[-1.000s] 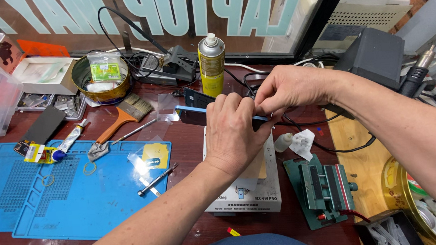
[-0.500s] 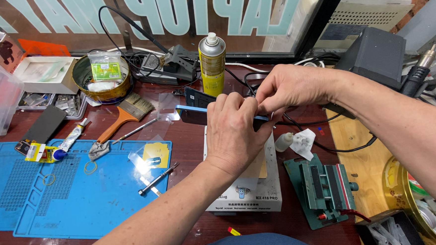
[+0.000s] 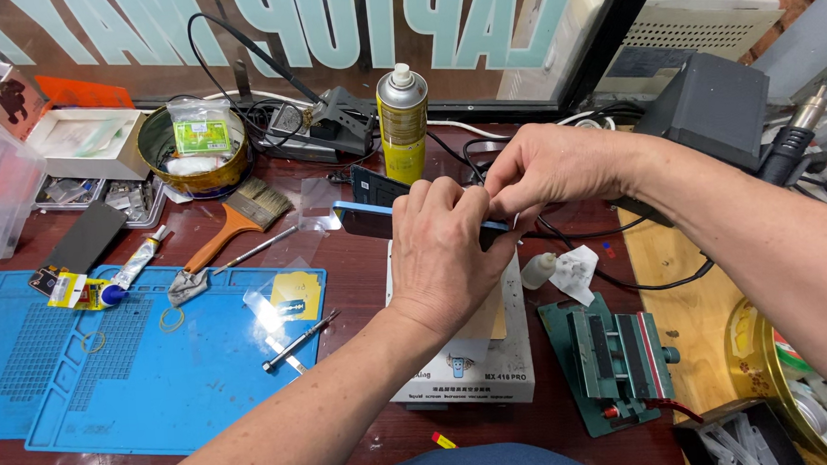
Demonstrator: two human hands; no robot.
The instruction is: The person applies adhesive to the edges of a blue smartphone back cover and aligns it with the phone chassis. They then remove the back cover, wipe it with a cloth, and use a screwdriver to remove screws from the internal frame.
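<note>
A blue smartphone [image 3: 364, 218] is held on edge above a white box-shaped heating plate [image 3: 507, 360] at the middle of the bench. My left hand [image 3: 448, 254] wraps over the phone's middle from the near side, fingers curled on its top edge. My right hand [image 3: 547, 167] pinches at the phone's right end, fingertips touching those of the left hand. Most of the phone is hidden behind my left hand; only its left end shows.
A blue silicone mat [image 3: 109, 371] lies at left with tweezers [image 3: 298, 340], a glue tube [image 3: 131, 272] and a brush [image 3: 234, 223]. A yellow spray can [image 3: 402, 120] stands behind the phone. A green clamp jig [image 3: 618, 359] sits at right, a dark station [image 3: 709, 104] behind.
</note>
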